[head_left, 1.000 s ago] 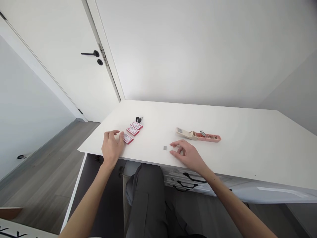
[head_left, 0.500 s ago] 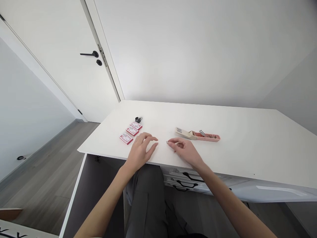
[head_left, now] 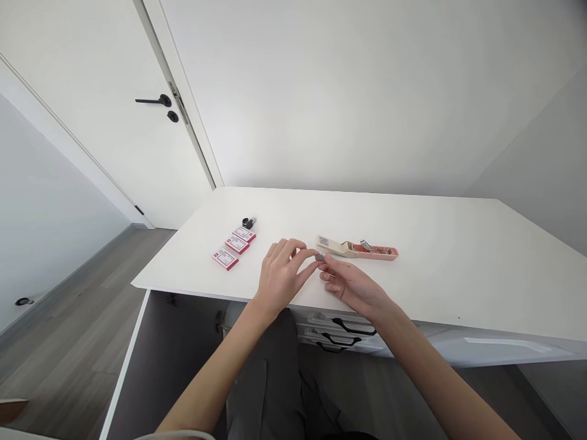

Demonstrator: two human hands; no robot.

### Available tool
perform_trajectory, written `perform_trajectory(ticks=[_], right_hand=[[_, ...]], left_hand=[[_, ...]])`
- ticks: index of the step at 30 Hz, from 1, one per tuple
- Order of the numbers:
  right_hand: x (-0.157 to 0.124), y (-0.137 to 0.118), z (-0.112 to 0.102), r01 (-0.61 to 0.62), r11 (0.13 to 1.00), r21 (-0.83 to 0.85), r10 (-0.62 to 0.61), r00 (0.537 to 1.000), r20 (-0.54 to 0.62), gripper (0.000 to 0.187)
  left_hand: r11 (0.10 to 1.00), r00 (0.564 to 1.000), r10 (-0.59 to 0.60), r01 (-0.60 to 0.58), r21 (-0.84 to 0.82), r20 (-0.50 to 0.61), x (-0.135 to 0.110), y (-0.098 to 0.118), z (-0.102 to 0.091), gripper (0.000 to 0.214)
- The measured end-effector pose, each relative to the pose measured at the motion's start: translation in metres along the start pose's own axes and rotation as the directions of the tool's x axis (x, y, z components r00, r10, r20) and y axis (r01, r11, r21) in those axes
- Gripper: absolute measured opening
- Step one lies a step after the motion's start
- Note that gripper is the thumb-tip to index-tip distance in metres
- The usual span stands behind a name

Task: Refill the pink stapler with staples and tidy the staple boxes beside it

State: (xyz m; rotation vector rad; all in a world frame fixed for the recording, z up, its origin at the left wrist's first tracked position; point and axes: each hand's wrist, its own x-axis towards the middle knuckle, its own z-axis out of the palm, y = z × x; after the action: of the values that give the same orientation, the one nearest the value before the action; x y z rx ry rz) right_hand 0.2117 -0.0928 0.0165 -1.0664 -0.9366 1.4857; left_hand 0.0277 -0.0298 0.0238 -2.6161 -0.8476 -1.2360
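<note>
Soft, even daylight fills the frame — bright, without hard glare. The wall [head_left: 367,91] is palest near 12 o'clock and greys toward 3 o'clock; the white bench [head_left: 458,269] runs close to washed out. Faint, diffuse shadows lie under the left hand [head_left: 279,278] and right hand [head_left: 355,287], while the space below the bench at 6 o'clock falls dim. The wide lens tilts the door [head_left: 92,61] at 10 o'clock and stretches the forearms [head_left: 220,379] at the lower edge. The small grey piece [head_left: 320,258] in both grips is too tiny to resolve.
</note>
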Motion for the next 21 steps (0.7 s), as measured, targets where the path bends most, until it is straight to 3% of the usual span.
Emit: perform_trajectory(ticks=[3,5,7,10,13,21], right_hand=[[-0.003,-0.002,-0.004,0.030,0.993,-0.112,-0.032,0.999,-0.011,0.048],[-0.006,-0.004,-0.007,0.112,0.955,-0.273,-0.133,0.989,-0.059,0.048],[-0.010,-0.007,-0.010,0.234,0.840,-0.490,-0.311,0.947,-0.081,0.045],[-0.015,-0.010,-0.017,0.367,0.560,-0.743,-0.512,0.858,0.038,0.036],[-0.016,-0.010,-0.023,0.390,0.372,-0.842,-0.544,0.827,0.143,0.032],[-0.016,-0.007,-0.044,0.431,0.112,-0.895,-0.582,0.759,0.292,0.025]], left_hand=[[1.000,1.000,0.017,-0.017,0.018,-0.002,0.002,0.000,0.000,0.016],[1.000,1.000,0.023,-0.024,0.020,0.012,0.003,-0.001,0.000,0.016],[0.999,0.998,0.031,-0.032,0.018,0.062,0.004,-0.002,-0.001,0.016],[0.998,0.984,0.057,-0.063,0.030,0.166,0.006,-0.001,0.000,0.015],[0.990,0.963,0.109,-0.127,0.060,0.245,0.009,0.002,0.003,0.017],[0.972,0.907,0.205,-0.232,0.030,0.368,0.014,0.008,0.008,0.021]])
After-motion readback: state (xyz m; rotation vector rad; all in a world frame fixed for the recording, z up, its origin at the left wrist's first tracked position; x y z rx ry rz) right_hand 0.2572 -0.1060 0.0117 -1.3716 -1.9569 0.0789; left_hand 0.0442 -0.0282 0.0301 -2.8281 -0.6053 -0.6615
